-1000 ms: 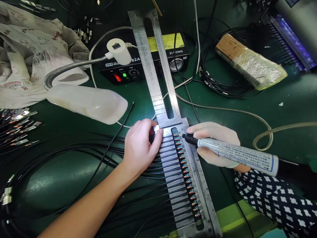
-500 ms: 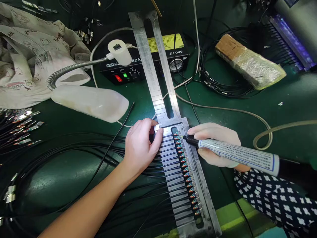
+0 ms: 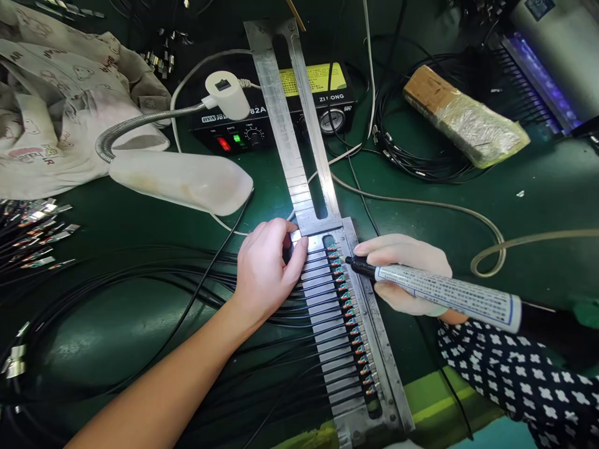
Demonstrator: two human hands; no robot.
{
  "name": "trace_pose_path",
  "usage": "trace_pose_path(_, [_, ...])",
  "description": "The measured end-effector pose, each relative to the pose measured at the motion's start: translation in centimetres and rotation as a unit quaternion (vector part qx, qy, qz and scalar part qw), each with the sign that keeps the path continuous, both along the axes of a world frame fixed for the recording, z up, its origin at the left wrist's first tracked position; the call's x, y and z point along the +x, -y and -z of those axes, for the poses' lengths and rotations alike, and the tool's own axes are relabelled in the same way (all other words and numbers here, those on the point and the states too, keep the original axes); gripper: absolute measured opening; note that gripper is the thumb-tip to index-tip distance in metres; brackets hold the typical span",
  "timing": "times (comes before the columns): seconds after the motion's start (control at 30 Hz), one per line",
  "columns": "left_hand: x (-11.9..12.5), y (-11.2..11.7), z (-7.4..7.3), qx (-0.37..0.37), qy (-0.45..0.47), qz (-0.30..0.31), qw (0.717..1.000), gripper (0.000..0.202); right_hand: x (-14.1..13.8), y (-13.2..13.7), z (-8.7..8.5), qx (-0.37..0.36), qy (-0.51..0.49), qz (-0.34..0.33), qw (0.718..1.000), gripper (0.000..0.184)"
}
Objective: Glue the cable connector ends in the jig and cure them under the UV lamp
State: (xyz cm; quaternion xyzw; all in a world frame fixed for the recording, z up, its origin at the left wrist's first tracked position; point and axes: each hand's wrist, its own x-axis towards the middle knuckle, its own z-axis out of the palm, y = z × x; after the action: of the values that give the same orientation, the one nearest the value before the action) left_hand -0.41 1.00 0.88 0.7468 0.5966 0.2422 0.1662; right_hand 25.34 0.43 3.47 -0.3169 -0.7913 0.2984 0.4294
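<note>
A long metal fixture [image 3: 384, 368] lies on the green mat, holding a row of several black cables [image 3: 140, 280] with small coloured connector tips [image 3: 349, 305]. My left hand [image 3: 266, 271] rests curled on the fixture's upper left edge, fingers pressing the cables there. My right hand [image 3: 405, 271] grips a pen-like dispenser [image 3: 444, 293] with a white printed label. Its black tip touches the second or third connector from the top of the row.
A gooseneck lamp [image 3: 182, 181] hangs over the mat at left. Behind stand a black controller box [image 3: 309, 100], coiled cables [image 3: 412, 156], a wrapped block [image 3: 463, 118] and a hose [image 3: 486, 249]. A printed cloth [image 3: 60, 93] and loose metal connectors [image 3: 37, 231] lie left.
The dispenser tip has shifted slightly down the connector row. The left hand stays on the fixture. The view has moved a little.
</note>
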Motion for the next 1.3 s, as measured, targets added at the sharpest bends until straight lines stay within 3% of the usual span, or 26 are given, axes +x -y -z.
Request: trace_pose_path(1.3, [-0.02,0.03,-0.04,-0.011,-0.009,-0.003,1.000,0.012,-0.06,-0.31,-0.19,-0.007,-0.001,-0.003,1.000,0.026])
